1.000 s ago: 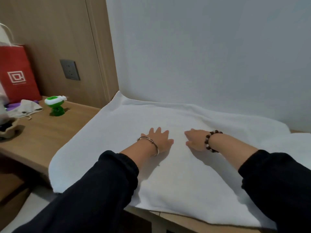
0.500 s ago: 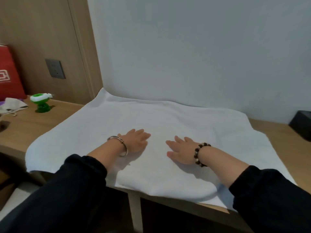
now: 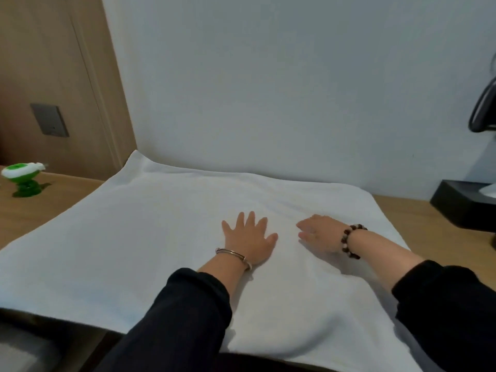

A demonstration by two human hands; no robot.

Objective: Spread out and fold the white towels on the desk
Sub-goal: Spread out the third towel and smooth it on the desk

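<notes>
The white towel (image 3: 134,237) lies spread flat over the bench (image 3: 429,218), smooth, with faint creases just beyond the fingers (image 3: 251,218) and its near edge drooping off the front. Left hand (image 3: 248,241) and right hand (image 3: 319,233) press on its middle, fingers straight, gripping nothing.

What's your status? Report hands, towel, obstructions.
Left hand, right hand open, flat on white towel. Towel spread, not yet folded. Green toy, black box off to the sides.
</notes>
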